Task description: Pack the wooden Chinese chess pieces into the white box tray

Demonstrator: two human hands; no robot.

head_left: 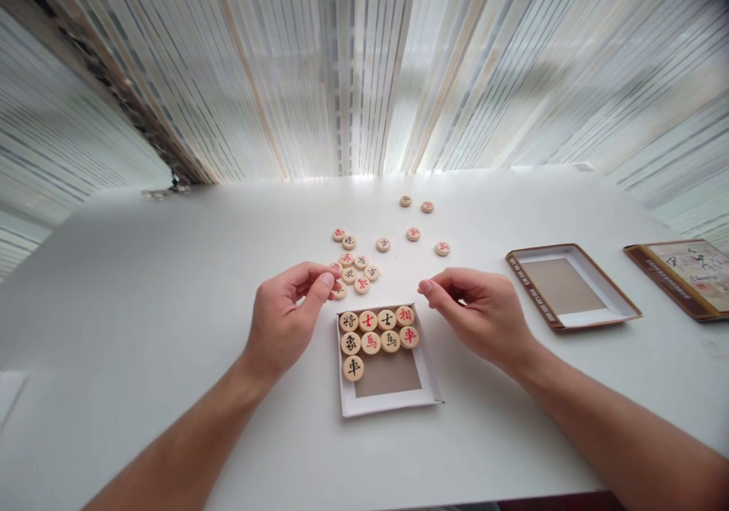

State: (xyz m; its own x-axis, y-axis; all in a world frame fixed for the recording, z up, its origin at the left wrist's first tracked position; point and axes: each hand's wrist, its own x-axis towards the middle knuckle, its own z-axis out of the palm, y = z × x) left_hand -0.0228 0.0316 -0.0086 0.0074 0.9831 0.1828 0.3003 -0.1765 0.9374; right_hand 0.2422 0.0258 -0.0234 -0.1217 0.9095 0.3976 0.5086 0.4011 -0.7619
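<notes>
Just past a small white box point(387, 408) with a brown bottom, my left hand point(288, 306) has its thumb and fingers drawn together. Its fingertips partly cover a red-marked xiangqi piece point(336, 267) at the edge of a loose cluster; whether they grip anything is hidden. Right of the box, my right hand point(478, 310) is raised with curled fingers and the thumb against them; no piece shows in it. Two full rows of xiangqi pieces point(370, 342) fill the box's far part, red and black characters up. One black-marked piece point(353, 368) begins a third row at the left.
Farther back, scattered pieces point(413, 234) lie on the white table point(171, 268). To the right are an open brown-edged box part point(586, 321) and a printed lid point(698, 276). Striped string curtains point(364, 63) hang behind the table.
</notes>
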